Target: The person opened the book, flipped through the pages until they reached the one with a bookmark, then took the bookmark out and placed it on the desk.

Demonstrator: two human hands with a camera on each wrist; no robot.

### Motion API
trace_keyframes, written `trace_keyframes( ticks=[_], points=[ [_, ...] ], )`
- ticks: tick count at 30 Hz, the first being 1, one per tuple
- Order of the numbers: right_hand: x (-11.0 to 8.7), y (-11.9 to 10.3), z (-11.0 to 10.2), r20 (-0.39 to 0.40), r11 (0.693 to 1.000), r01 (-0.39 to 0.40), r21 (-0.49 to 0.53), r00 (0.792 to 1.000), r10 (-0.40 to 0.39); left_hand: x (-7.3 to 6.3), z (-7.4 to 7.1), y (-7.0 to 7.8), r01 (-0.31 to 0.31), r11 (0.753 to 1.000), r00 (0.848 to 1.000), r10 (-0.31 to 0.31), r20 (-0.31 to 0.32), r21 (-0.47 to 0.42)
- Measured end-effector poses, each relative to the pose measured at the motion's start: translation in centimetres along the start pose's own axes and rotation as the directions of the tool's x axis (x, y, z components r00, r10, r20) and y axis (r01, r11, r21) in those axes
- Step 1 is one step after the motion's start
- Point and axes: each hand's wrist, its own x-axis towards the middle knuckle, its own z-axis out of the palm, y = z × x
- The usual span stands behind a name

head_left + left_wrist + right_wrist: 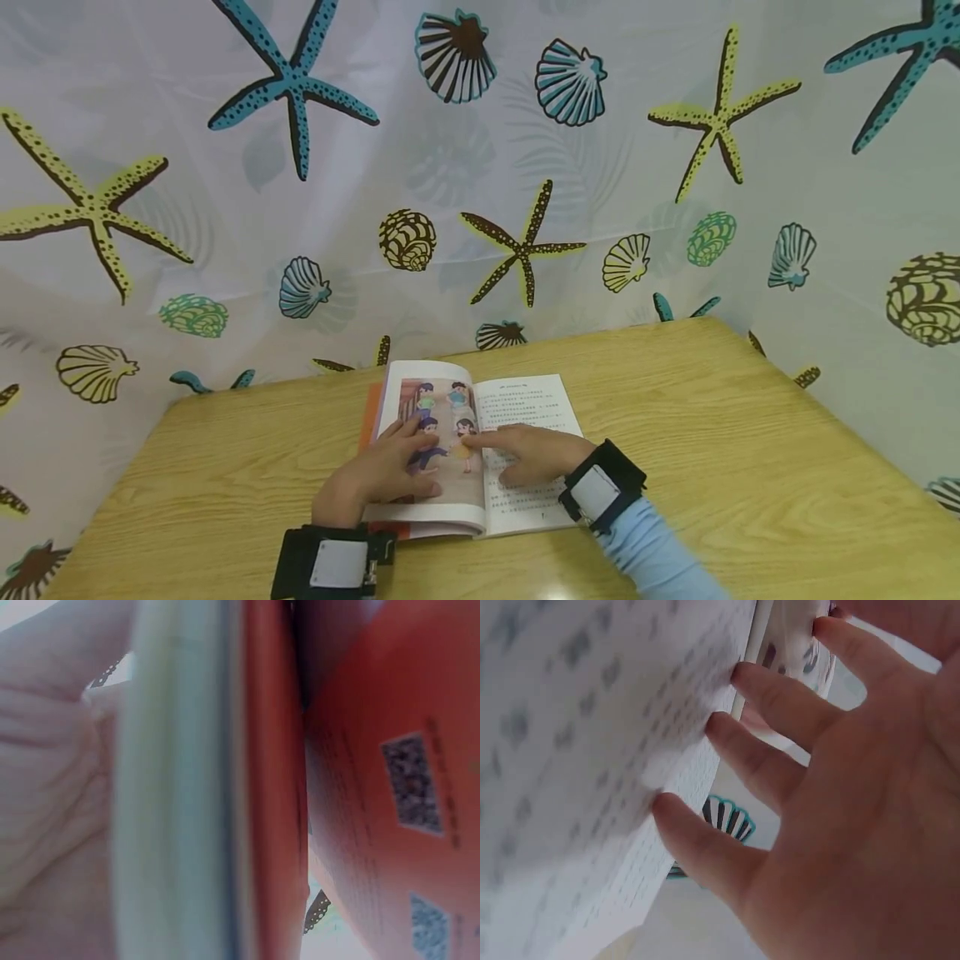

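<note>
An open book (525,408) lies on the wooden table in the head view, a coloured picture of several children on its left page and printed text on its right. My left hand (382,471) rests on the picture page with its fingers spread. My right hand (536,452) reaches across the text page, its index finger touching the picture near the fold. In the right wrist view the fingertips of the right hand (802,772) touch the printed page (577,750). The left wrist view shows the page edges (180,787) beside the palm and a red cover flap (397,750) with square codes.
The wooden table (712,433) extends to both sides of the book. Behind it and at the right hangs a white cloth (480,158) printed with starfish and shells. Each wrist wears a black strap (607,483) with a pale plate.
</note>
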Motion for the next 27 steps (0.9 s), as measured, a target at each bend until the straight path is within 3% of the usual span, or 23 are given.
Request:
trace_keyframes(
  ticks=[8,14,18,27],
  points=[
    [-1.3,2.5,-1.1,-0.055,0.976,-0.213,-0.043,0.976,0.21,-0.1,0.1,0.0,0.005,1.0,1.0,-0.006,-0.015,-0.025],
    [-2.5,4.9,-2.3,-0.088,0.954,-0.301,0.013,0.95,0.301,-0.1,0.1,0.1,0.02,0.999,1.0,-0.02,-0.011,-0.034],
    [-3.1,5.9,-2.8,-0.1,0.945,-0.322,0.049,0.94,0.326,-0.1,0.0,0.1,0.023,0.999,1.0,-0.023,-0.011,-0.029],
    [-2.9,6.1,-2.9,-0.121,0.949,-0.307,0.071,0.942,0.313,-0.1,-0.1,0.0,0.023,0.999,1.0,-0.023,-0.005,-0.023]
  ],
)
